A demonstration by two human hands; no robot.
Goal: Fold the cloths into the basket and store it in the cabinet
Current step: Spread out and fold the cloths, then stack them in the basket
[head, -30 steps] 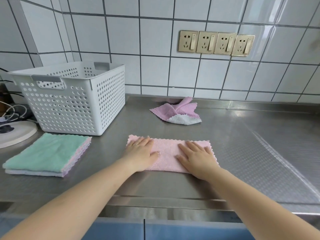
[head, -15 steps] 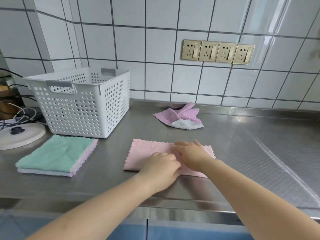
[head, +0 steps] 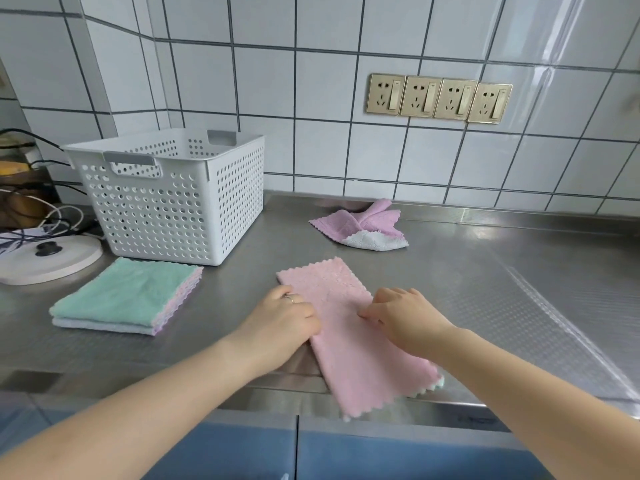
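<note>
Pink cloth [head: 349, 327] turned, hands [head: 284, 317] curled.

I see the pale pink cloth [head: 349, 344] low in the centre of the frame, folded into a long strip running diagonally, its scalloped near end hanging over the counter edge. At centre left sits a neat folded stack [head: 128, 297], green on top. Above it stands the white perforated basket [head: 173, 202], upright. A crumpled lilac and white cloth [head: 363, 226] lies at upper centre by the wall.
</note>
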